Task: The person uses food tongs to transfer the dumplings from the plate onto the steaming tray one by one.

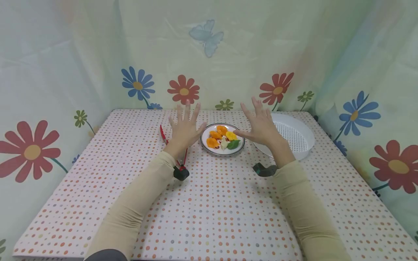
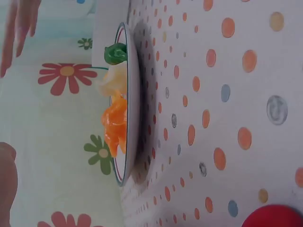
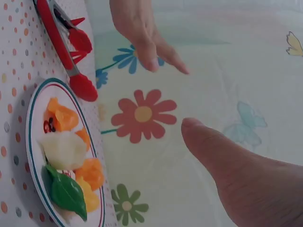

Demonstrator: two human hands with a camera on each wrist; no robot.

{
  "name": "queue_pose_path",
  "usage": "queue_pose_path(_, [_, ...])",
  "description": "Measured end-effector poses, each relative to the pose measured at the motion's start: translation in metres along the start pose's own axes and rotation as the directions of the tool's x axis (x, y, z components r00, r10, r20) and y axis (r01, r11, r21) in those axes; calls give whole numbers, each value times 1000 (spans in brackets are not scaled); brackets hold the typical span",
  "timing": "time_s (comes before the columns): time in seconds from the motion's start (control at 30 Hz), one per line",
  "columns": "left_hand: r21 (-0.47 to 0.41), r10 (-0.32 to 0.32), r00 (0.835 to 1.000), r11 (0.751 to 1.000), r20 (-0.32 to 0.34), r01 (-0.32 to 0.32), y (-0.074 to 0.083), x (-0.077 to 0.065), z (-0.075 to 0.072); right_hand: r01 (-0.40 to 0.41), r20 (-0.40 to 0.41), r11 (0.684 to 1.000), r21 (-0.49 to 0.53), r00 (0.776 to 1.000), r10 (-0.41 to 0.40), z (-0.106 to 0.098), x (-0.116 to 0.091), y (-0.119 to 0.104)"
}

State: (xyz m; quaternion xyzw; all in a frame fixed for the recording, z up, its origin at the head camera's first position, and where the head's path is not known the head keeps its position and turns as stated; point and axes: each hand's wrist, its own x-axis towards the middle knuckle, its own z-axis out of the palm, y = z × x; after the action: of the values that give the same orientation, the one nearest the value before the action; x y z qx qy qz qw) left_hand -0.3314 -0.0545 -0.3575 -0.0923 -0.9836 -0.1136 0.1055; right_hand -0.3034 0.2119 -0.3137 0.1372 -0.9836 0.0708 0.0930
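Both hands are raised over the table with fingers spread and nothing held. My left hand (image 1: 185, 130) hovers above a pair of red-tipped tongs (image 3: 53, 35), partly covering them in the head view. Between the hands stands a white plate (image 1: 222, 153) with a dark-ringed rim. It carries several orange pieces (image 1: 213, 143), a yellow piece (image 1: 231, 136), a whitish chunk (image 1: 224, 143) and a green leaf (image 1: 233, 144). My right hand (image 1: 262, 127) is to the plate's right, its thumb overlapping the rim in the head view.
A round white basket (image 1: 308, 139) with a perforated bottom sits at the right, partly behind the right hand and forearm. A dotted cloth (image 1: 222, 203) covers the table. Flower-printed curtains (image 1: 209, 72) close off the back and both sides.
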Motion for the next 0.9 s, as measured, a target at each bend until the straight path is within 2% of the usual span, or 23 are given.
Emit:
queue_pose_path(0.17, [-48, -119, 993, 992, -24, 118, 0, -3, 1, -73, 77, 996, 48, 995, 69, -7, -10, 37])
queue_pose_path(0.37, [9, -246, 969, 969, 38, 246, -5, -5, -2, -213, 179, 971, 107, 965, 192, -9, -31, 110])
queue_pose_path(0.5, [31, -332, 934, 943, 132, 330, -13, -8, 1, -300, 295, 944, 139, 922, 249, -1, -49, 161])
queue_pose_path(0.6, [41, -377, 898, 925, 229, 378, -20, -12, 6, -356, 373, 921, 157, 885, 279, 3, -62, 189])
queue_pose_path(0.67, [50, -383, 886, 922, 261, 384, -24, -16, 7, -402, 405, 894, 199, 864, 298, 5, -69, 202])
queue_pose_path(0.73, [71, -387, 877, 921, 285, 383, -27, -18, 7, -449, 425, 853, 264, 849, 315, 7, -72, 210])
queue_pose_path(0.83, [117, -391, 865, 920, 315, 374, -27, -21, 5, -516, 449, 785, 344, 824, 345, 15, -72, 218])
queue_pose_path(0.9, [149, -400, 850, 916, 342, 371, -25, -23, 4, -539, 452, 756, 371, 816, 360, 21, -70, 220])
